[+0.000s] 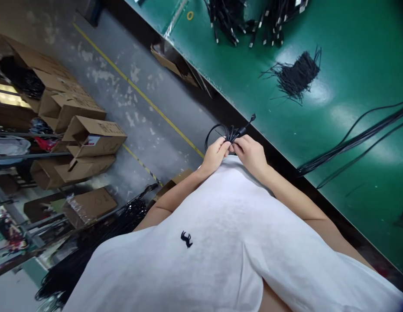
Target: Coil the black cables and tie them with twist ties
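Note:
A coiled black cable (232,133) is held in front of my body, close to the table's edge. My left hand (216,152) closes around the coil from the left, its fingers wrapped on the loops. From the other side my right hand (251,152) pinches at the middle of the bundle, its fingertips almost meeting the left ones. One loop sticks out to the left, and a connector end points up and to the right. Whether a tie is between my fingertips is hidden.
On the green table (351,56) lie a pile of short black ties (299,76), bundled cables (263,19) and a yellow ring (190,16). Long loose cables (354,145) hang over its edge. Cardboard boxes (94,134) and shelving stand at the left.

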Available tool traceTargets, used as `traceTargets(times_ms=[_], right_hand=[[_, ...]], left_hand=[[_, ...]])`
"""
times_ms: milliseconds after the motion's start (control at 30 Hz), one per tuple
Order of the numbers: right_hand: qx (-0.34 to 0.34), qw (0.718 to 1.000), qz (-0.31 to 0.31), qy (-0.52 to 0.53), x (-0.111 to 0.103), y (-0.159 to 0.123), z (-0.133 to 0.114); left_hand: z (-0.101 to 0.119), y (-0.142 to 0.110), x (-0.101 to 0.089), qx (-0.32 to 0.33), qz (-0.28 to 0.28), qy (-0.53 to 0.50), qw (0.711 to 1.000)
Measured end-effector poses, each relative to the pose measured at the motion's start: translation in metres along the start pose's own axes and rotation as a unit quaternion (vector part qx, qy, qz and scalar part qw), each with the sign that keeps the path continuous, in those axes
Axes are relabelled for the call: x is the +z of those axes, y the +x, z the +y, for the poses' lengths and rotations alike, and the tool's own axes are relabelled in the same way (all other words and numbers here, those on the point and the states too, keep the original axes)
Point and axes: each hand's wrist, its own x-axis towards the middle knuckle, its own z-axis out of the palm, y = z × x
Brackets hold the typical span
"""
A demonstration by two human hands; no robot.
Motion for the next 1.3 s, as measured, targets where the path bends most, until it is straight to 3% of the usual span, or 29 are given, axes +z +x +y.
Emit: traceTargets(times_ms=[67,167,267,367,433,567,800,1033,1200,1300], right_hand=[[-0.086,0.986,-0.024,-0.144,-0.008,0.004,-0.002],[-0.229,0.941,-0.096,-0.229,-0.023,0.018,-0.004],[-0.344,0.89,-0.145,-0.262,-0.037,0.034,-0.006],[-0.39,0.848,-0.175,-0.314,-0.047,0.043,-0.011],[-0.394,0.834,-0.203,-0.33,-0.052,0.045,-0.014],[-0.377,0.835,-0.248,-0.316,-0.056,0.043,-0.019],[-0.39,0.808,-0.19,-0.398,-0.054,0.035,-0.034],[-0.405,0.79,-0.205,-0.413,-0.059,0.038,-0.044],[-0.333,0.779,-0.263,-0.461,-0.054,0.045,-0.055],[-0.22,0.828,-0.258,-0.446,-0.051,0.066,-0.059]], left_hand=[[0.0,0.001,-0.002,0.008,0.028,0.056,0.998],[0.005,0.004,-0.003,0.017,0.035,0.073,0.997],[0.012,0.007,-0.006,0.003,-0.003,0.037,0.999],[0.016,0.008,-0.011,-0.038,-0.071,-0.023,0.997],[0.017,0.01,-0.013,-0.064,-0.107,-0.077,0.989],[0.02,0.013,-0.016,-0.097,-0.142,-0.159,0.972],[0.036,0.015,-0.022,-0.143,-0.149,-0.209,0.956],[0.035,0.018,-0.023,-0.146,-0.174,-0.235,0.945],[0.038,0.021,-0.019,-0.141,-0.179,-0.227,0.947],[0.037,0.031,-0.017,-0.104,-0.115,-0.219,0.963]])
